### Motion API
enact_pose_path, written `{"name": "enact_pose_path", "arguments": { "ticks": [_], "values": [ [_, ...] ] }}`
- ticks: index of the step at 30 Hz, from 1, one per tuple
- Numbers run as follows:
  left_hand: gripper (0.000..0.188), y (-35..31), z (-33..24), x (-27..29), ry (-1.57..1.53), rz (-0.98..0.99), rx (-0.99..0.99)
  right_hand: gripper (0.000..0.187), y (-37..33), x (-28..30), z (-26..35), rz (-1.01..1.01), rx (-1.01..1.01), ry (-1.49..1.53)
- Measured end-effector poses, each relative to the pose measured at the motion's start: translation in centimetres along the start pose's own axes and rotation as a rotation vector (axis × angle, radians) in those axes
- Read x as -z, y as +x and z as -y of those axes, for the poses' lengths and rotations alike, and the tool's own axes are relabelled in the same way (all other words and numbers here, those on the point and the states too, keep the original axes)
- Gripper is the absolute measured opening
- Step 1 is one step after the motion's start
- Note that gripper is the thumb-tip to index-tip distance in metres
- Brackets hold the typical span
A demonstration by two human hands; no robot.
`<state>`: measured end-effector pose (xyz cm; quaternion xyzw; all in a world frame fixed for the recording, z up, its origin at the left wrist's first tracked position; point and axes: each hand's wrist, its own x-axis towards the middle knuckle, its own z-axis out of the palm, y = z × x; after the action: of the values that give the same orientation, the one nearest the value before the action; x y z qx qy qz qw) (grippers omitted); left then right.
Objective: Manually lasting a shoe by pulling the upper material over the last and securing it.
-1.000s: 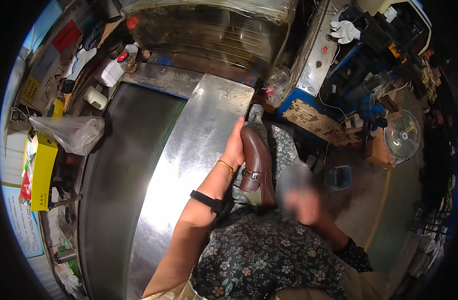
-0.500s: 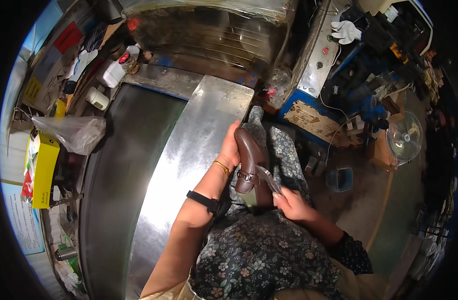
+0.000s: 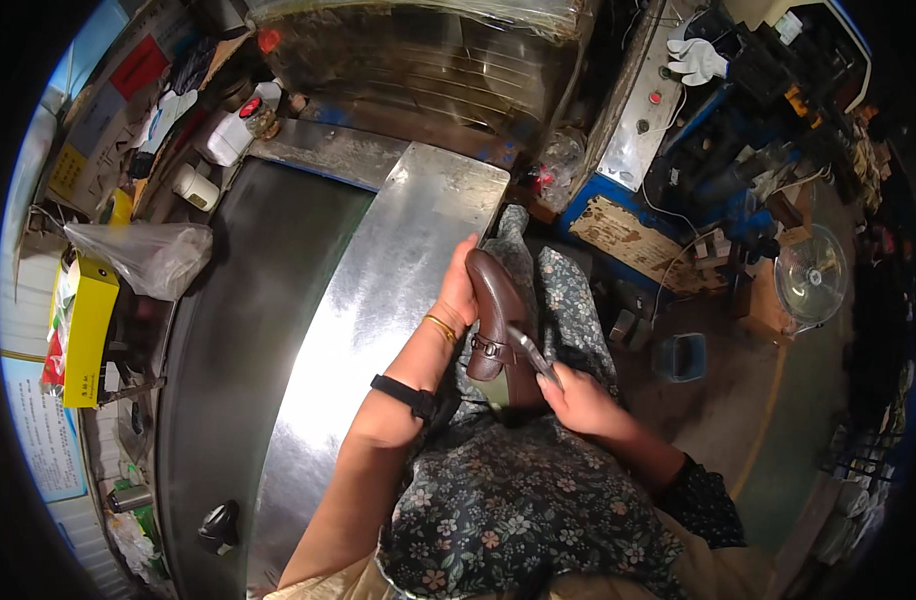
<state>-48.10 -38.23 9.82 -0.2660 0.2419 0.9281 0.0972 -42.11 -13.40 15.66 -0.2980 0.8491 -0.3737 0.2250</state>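
Note:
A brown leather loafer with a strap and buckle across its top is held over my lap, its toe pointing away from me. My left hand wraps round its left side near the toe, fingers closed. In my right hand is a silvery metal hand tool, gripped in closed fingers. The tool's tip meets the right side of the loafer near the strap; its exact kind is blurred. A pale green piece shows in the shoe opening. Under the loafer lies my floral apron.
To the left runs a dark conveyor belt beside a shiny metal ledge. A black shoe sits on the belt. Beyond it are a yellow box and a plastic bag. On the right stand a machine and a fan.
The metal tool and my right hand have shifted slightly left and up along the loafer's side. A black shoe has come into view on the belt at lower left.

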Motion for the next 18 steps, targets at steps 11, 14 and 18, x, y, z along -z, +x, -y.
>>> {"name": "enact_pose_path", "arguments": {
  "ticks": [11, 14, 18],
  "values": [
    [0.055, 1.2, 0.1, 2.4, -0.068, 0.078, 0.04, 0.025, -0.4, 0.9, -0.8, 0.156, -0.062, 0.155],
    [0.054, 0.7, 0.4, 1.9, -0.075, 0.052, 0.03, 0.025, -1.5, 0.8, 0.6, 0.002, 0.093, 0.056],
    [0.054, 0.0, 0.1, 1.1, -0.08, 0.087, 0.044, 0.024, 0.0, 1.3, 1.3, 0.052, 0.031, -0.11]
  ]
}}
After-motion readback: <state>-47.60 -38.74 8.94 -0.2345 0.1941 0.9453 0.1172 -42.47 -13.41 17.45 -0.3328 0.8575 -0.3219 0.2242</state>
